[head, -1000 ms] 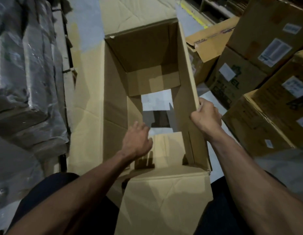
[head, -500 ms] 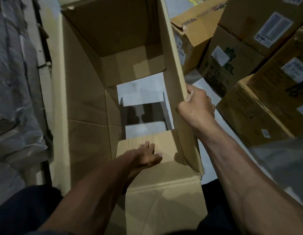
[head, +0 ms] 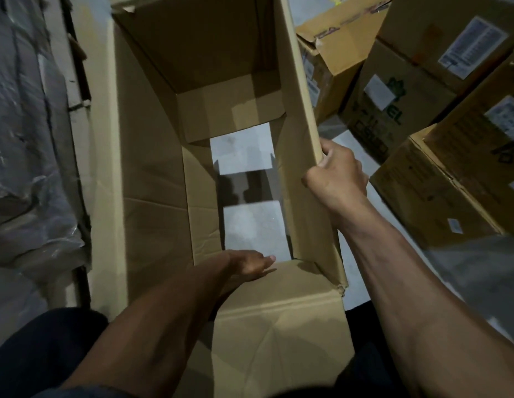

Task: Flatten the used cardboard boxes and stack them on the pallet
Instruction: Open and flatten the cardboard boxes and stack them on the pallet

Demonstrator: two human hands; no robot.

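Open-ended box [head: 152, 173] at centre. My right hand [head: 337, 179], at 3 o'clock, grips its wall; my left hand [head: 247, 265], at 6, presses the near flap [head: 278, 317], fingers flat. Risk: wall buckles sideways, pinching my left hand.

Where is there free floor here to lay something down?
Bare grey floor shows right of the open box, below the labelled boxes. More floor shows through the box's open bottom. The left, beside the plastic-wrapped load, is crowded.
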